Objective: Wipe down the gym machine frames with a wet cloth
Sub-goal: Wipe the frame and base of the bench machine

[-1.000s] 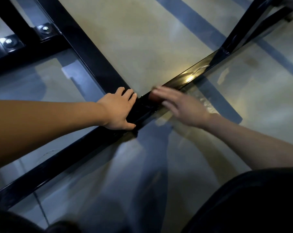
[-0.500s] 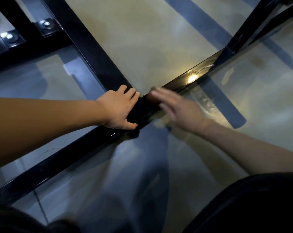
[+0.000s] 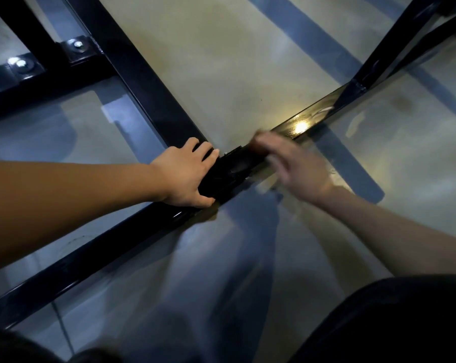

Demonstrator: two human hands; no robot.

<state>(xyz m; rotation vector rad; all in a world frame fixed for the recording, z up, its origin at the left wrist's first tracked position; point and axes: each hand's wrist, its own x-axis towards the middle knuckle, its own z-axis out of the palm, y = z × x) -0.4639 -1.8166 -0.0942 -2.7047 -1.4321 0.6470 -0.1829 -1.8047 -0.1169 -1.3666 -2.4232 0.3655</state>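
Glossy gym floor below, left hand (image 3: 186, 174) grips the frame bar (image 3: 90, 255) while blurred right hand (image 3: 297, 166), grip unclear, wipes; next, further along.

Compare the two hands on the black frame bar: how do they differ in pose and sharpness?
The left hand is sharp and wraps over the frame bar at the joint; the right hand is motion-blurred, fingers extended along the bar. Whether the right hand holds a cloth cannot be told. Both are bare.

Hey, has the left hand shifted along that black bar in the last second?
No. The left hand stays gripping the black floor bar just short of the crossbar junction.
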